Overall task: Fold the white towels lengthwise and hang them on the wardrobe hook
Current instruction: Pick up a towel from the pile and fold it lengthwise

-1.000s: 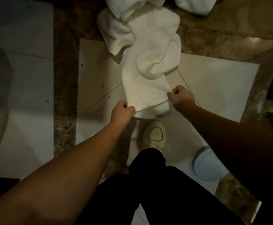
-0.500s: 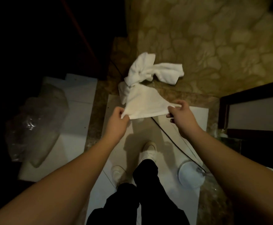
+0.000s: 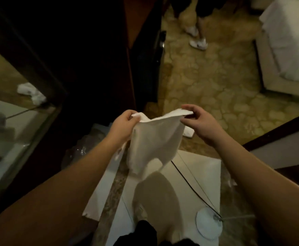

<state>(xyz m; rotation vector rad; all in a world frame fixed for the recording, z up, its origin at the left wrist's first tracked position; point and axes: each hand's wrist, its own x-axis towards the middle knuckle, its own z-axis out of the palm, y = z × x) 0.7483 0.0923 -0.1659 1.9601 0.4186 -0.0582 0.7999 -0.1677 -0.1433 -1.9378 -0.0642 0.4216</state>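
hands pinch the top corners of a white towel [image 3: 154, 139], left hand [image 3: 125, 121] and right hand [image 3: 196, 119] apart. it hangs open above the tiled floor [image 3: 198, 174], apparently spread taut for the lengthwise fold.

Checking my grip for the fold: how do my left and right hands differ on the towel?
The left hand is curled round a bunched corner of the towel; the right hand pinches a flat corner with its fingertips. The left hand sits slightly lower than the right hand. Both hold the top edge in the air.
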